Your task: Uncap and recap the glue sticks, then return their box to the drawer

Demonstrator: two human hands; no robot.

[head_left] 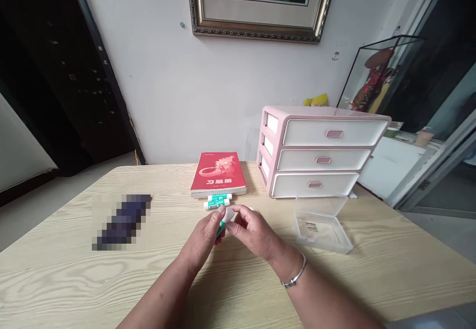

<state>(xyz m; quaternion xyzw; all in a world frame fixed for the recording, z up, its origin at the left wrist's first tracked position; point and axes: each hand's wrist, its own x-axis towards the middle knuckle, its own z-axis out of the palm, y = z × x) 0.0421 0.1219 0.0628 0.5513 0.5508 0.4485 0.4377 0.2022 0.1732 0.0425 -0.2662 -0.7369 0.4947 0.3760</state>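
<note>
Tube (227, 217) partly behind left fingers (215, 218)

The red book (217, 169) reads “习题册” in white.

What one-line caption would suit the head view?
Left hand holding a green-and-white tube, right hand at its white end, near two similar tubes and a red book.
</note>
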